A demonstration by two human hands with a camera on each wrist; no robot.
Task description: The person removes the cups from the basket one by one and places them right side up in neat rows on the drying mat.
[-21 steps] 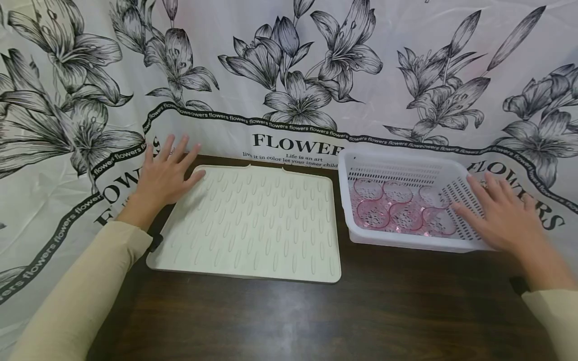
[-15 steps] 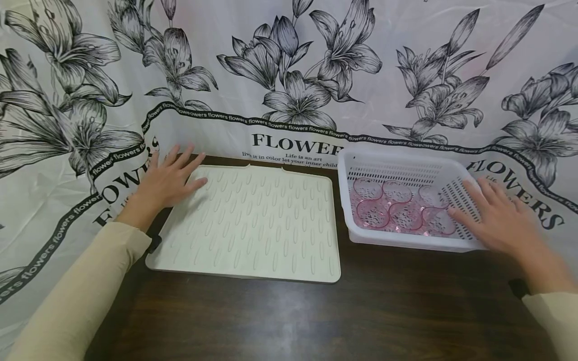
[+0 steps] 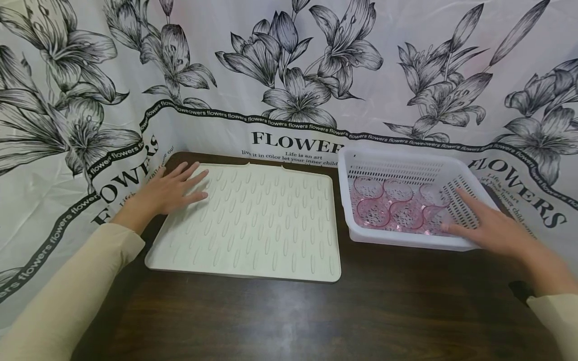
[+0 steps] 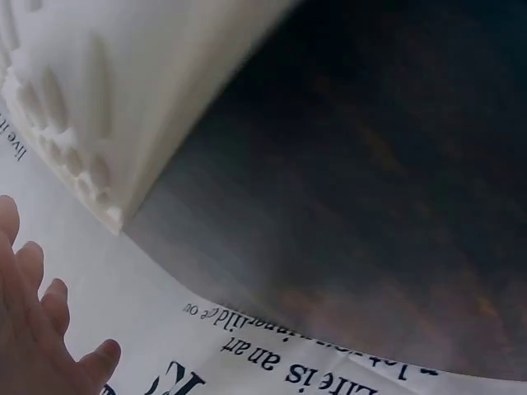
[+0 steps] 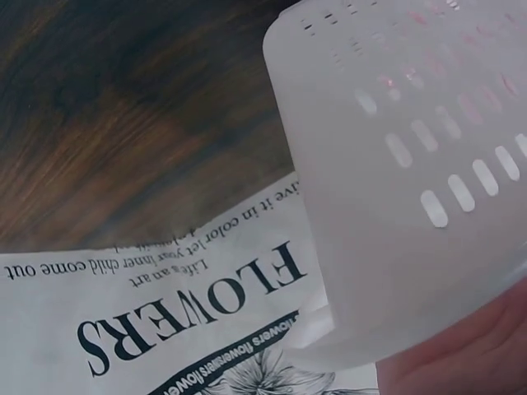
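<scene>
In the head view my left hand (image 3: pixel 167 193) is spread with straight fingers over the upper left edge of a cream ridged drying tray (image 3: pixel 253 220). Whether it touches the tray is unclear. My right hand (image 3: pixel 501 228) extends over the right end of a white slotted plastic basket (image 3: pixel 406 241), thumb and forefinger apart and the other fingers mostly hidden. Clear pink-rimmed cups (image 3: pixel 373 213), several of them, stand in the basket; the thumb tip is near the front right one. The right wrist view has the right hand (image 5: pixel 469 350) behind the basket's rim.
Tray and basket stand side by side on a dark wooden table (image 3: pixel 280 316). A white flower-printed cloth (image 3: pixel 203 133) with lettering hangs behind them and along both sides.
My left hand has come down and slightly towards me by the tray's corner. My right hand has moved left and lower over the basket, its thumb now closer to the cups.
</scene>
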